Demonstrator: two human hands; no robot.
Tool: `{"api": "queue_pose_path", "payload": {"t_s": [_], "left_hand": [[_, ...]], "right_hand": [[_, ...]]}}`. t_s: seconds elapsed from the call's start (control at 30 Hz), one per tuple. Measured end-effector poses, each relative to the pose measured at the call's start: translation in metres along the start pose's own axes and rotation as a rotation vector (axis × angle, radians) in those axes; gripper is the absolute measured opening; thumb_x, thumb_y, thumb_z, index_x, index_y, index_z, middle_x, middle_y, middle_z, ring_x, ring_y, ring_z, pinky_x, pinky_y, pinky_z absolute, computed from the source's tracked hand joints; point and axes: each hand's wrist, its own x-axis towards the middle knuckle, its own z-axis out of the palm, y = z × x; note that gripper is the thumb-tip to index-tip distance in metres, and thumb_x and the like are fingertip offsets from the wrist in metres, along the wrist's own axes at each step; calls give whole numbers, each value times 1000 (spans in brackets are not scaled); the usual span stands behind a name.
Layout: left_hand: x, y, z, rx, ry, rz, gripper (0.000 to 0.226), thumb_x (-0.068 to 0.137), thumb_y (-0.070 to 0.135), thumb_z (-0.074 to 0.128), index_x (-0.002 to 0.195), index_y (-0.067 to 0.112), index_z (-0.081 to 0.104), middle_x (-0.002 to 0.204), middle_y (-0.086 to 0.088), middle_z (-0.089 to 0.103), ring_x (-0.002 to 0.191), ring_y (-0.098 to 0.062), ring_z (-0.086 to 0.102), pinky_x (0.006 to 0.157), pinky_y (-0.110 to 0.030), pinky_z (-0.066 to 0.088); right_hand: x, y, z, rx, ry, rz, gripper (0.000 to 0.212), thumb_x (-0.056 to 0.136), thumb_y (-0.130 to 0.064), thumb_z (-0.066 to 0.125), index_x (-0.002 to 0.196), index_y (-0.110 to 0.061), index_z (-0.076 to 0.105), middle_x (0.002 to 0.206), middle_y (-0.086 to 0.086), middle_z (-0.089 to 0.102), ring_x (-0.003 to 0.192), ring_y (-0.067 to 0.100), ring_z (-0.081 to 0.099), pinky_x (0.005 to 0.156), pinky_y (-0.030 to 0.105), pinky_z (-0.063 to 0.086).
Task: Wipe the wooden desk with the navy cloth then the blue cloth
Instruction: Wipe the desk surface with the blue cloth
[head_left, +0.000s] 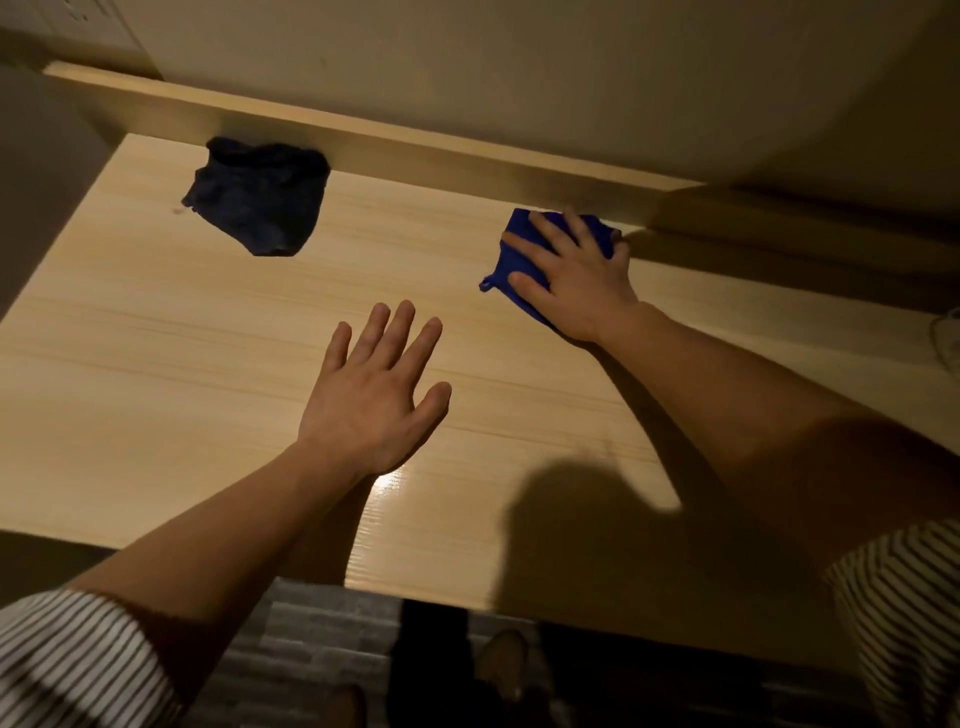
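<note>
Cloth work is proceeding on the wooden desk (208, 364). The blue cloth (524, 260) is lying at the far right of the desktop, just in front of the raised back rail (415, 150), and the right hand (571, 280) is pressing flat on top of it, fingers spread, palm down, not bunching it. The navy cloth (260, 200) is sitting crumpled at the far left, touching the rail, with no hand on it. The left hand (371, 392) is hovering open over the middle of the desk, fingers splayed, gripping nothing; whether it is touching the surface cannot be told.

Judgement: the blue-cloth stage appears to be the step in hand, the navy cloth looking set aside. To do it well, the person should be keeping the palm spread over the cloth, drawing it in overlapping passes along the grain, working from the rail toward the near edge, and taking in the corner by the rail. Striped sleeves (78, 660) are sitting clear of the surface.
</note>
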Motion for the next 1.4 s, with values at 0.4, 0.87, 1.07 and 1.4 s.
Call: {"api": "queue_pose_path", "payload": {"t_s": [0.4,0.87,1.07,1.4], "left_hand": [[1,1,-4,-11,-14,8,75,104,72,10,170,37,0,179,0,-4,164,-22,-10,131,-54,-3],[5,-1,-15,-13,-75,71,74,106,68,17,170,33,8,179,-9,0,164,-32,-6,129,-61,-1],[3,36,-15,-82,-39,182,77,101,70,14,169,35,10,179,-6,2,164,-28,-3,130,-56,-1],[10,68,7,-70,-31,143,74,103,69,10,170,37,5,179,-3,-3,164,-23,-10,130,-53,-6]], "right_hand": [[-139,-63,28,-27,-9,-71,61,99,-73,15,158,-54,15,172,-10,13,158,25,0,118,69,4],[-271,-135,48,35,-32,-43,60,101,-67,18,158,-50,21,171,-10,16,158,21,2,119,63,9],[-300,-154,53,91,-16,-19,53,106,-54,34,155,-36,41,163,-6,38,152,21,23,107,52,26],[-275,-79,-4,377,141,68,50,104,-51,37,139,-23,59,138,-4,57,131,14,41,100,40,25]]}}
